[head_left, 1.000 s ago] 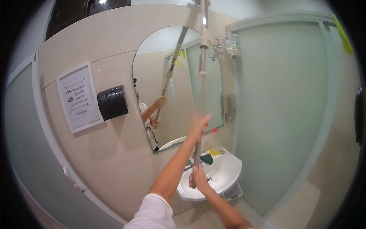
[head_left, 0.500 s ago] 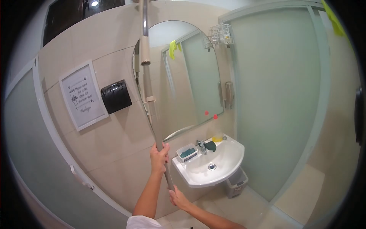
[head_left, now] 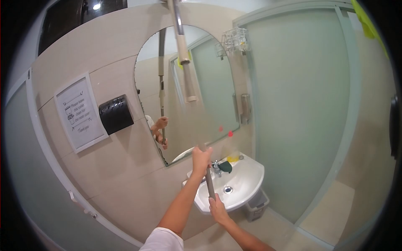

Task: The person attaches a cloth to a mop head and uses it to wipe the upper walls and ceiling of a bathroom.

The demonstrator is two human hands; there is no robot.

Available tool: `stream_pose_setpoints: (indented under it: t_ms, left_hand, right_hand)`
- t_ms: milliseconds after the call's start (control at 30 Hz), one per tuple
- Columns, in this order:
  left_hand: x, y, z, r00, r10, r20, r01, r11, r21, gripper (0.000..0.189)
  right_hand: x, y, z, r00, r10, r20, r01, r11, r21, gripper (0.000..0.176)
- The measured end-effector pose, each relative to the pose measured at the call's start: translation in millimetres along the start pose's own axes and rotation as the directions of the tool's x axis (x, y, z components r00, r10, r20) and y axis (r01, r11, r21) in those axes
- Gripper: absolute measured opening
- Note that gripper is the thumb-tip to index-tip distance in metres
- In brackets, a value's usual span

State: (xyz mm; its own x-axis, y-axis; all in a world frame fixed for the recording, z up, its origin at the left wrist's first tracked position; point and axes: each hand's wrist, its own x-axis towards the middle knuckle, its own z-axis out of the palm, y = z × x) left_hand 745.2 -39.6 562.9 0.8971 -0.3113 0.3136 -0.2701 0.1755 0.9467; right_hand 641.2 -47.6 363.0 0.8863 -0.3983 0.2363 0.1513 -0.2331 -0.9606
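A long grey and beige pole (head_left: 210, 184) runs upward from my hands, its top end out of view. My left hand (head_left: 202, 159) is wrapped round it in front of the sink's back left corner. Lower down, near the sink's front edge, my right hand (head_left: 217, 208) grips the pole's lower part. The pole's middle stretch is blurred and hard to make out against the arched mirror (head_left: 209, 83). Reflected in the glass are the pole and both hands. Its beige upper section (head_left: 183, 48) stands in front of the mirror's upper part.
The white sink (head_left: 247, 175) has a tap (head_left: 217, 167) with a dark green cloth and a red-capped bottle (head_left: 232, 157). A grey bin (head_left: 256, 206) stands beneath. Left are a black dispenser (head_left: 116, 113) and framed sign (head_left: 79, 113); right, a frosted glass panel (head_left: 301, 104) and wire rack (head_left: 235, 41).
Both hands have moved right with the pole, across the sink's left side. The tub on the sink is now mostly hidden behind my left arm. Reflected hands now show in the mirror.
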Motion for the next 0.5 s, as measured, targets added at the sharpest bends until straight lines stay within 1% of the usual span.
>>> stream_pose_setpoints:
  t_ms: [33, 67, 100, 133, 167, 200, 233, 267, 300, 333, 367, 400, 433, 467, 500]
  left_hand:
    - [6.0, -1.5, 10.6, 1.000, -0.024, 0.009, 0.023, 0.999, 0.037, 0.021]
    - [12.4, -3.3, 22.7, 1.000, -0.020, 0.014, 0.019, 0.999, 0.034, 0.023]
    - [21.2, -3.7, 33.4, 1.000, -0.018, 0.015, 0.018, 0.999, 0.031, 0.023]
    - [31.6, -2.8, 44.2, 0.998, 0.001, 0.068, -0.004, 0.999, 0.041, 0.020]
    - [44.0, -3.1, 55.3, 0.992, 0.019, 0.123, -0.026, 0.998, 0.052, 0.017]
    - [61.0, -6.0, 68.2, 0.992, 0.020, 0.125, -0.026, 0.999, 0.047, 0.017]
    - [83.3, -9.6, 81.5, 0.987, 0.019, 0.162, -0.032, 0.996, 0.079, 0.018]
    - [99.7, -2.8, 94.7, 0.980, 0.019, 0.198, -0.042, 0.993, 0.111, 0.022]
    - [114.9, 3.8, 107.7, 0.980, 0.024, 0.199, -0.046, 0.994, 0.104, 0.022]
    - [129.0, 14.7, 121.6, 0.961, 0.164, 0.221, -0.196, 0.972, 0.131, 0.022]
    - [142.6, 24.9, 134.8, 0.924, 0.293, 0.246, -0.337, 0.929, 0.157, 0.022]
    - [157.4, 35.8, 146.0, 0.870, 0.413, 0.269, -0.467, 0.865, 0.184, 0.021]
    - [182.4, 52.3, 161.6, 0.855, 0.422, 0.302, -0.496, 0.835, 0.238, 0.021]
    - [207.2, 68.6, 177.2, 0.839, 0.430, 0.334, -0.525, 0.801, 0.289, 0.021]
    - [220.1, 76.8, 189.7, 0.860, 0.373, 0.349, -0.485, 0.809, 0.331, 0.020]
  right_hand:
    - [4.3, -2.1, -4.1, 0.999, 0.005, -0.043, -0.004, 1.000, 0.016, 0.047]
    - [9.0, -4.0, -8.9, 0.999, 0.002, -0.045, -0.002, 1.000, 0.014, 0.047]
    - [14.0, -6.4, -15.4, 0.998, 0.042, -0.043, -0.036, 0.991, 0.125, 0.042]
    - [20.6, -12.2, -22.7, 0.996, 0.083, -0.037, -0.072, 0.970, 0.234, 0.037]
    - [30.7, -16.5, -29.0, 0.996, 0.084, -0.040, -0.072, 0.970, 0.233, 0.037]
    - [42.5, -21.9, -37.4, 0.994, 0.082, -0.068, -0.063, 0.967, 0.247, 0.037]
    - [55.8, -29.1, -45.9, 0.992, 0.077, -0.096, -0.049, 0.964, 0.263, 0.037]
    - [69.7, -37.8, -57.7, 0.996, 0.046, -0.072, -0.022, 0.953, 0.301, 0.037]
    - [85.4, -46.9, -69.4, 0.996, 0.041, -0.074, -0.017, 0.956, 0.294, 0.037]
    - [103.2, -56.1, -81.7, 0.997, 0.027, -0.078, -0.002, 0.949, 0.315, 0.038]
    - [119.2, -65.4, -93.6, 0.997, 0.019, -0.080, 0.009, 0.941, 0.337, 0.039]
    - [135.1, -76.1, -106.8, 0.998, 0.027, -0.050, -0.008, 0.937, 0.349, 0.040]
    - [154.4, -90.5, -121.0, 0.999, 0.027, -0.025, -0.016, 0.933, 0.360, 0.041]
    - [168.4, -109.4, -133.8, 1.000, -0.017, -0.014, 0.021, 0.924, 0.382, 0.042]
    - [175.6, -125.8, -145.1, 0.998, -0.056, -0.005, 0.054, 0.913, 0.405, 0.044]
